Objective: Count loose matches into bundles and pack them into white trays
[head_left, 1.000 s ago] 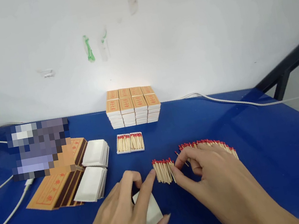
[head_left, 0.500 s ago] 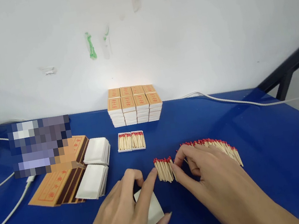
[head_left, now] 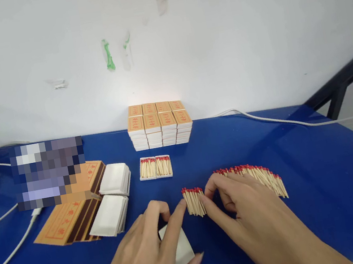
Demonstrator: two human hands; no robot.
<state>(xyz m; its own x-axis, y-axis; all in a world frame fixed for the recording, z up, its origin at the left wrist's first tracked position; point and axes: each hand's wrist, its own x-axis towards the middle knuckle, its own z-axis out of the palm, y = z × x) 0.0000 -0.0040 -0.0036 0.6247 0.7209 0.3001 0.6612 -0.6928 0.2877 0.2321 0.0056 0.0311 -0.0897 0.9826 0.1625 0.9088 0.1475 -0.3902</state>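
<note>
My left hand [head_left: 142,247] is closed around a white matchbox tray [head_left: 182,249], with the thumb below it and the fingers above. Its index fingertip rests against the left side of a small row of red-tipped matches [head_left: 195,202] on the table. My right hand [head_left: 243,202] has its thumb and index finger drawn together at the right side of that row, the thumb pressing on the end matches. Behind and partly under the right hand lies a larger spread of matches [head_left: 270,179]. Two matchbox trays [head_left: 156,177] filled with matches stand side by side beyond the row.
A block of stacked orange-topped matchboxes [head_left: 159,123] stands near the wall. On the left are stacked white trays [head_left: 109,216], orange and brown matchbox sleeves [head_left: 60,220], and a pixelated object [head_left: 47,173]. White cables [head_left: 14,258] cross the blue table [head_left: 327,196].
The right thumb has shifted slightly left, bringing the matches at the row's right end closer to the others. My left hand keeps its hold on the tray.
</note>
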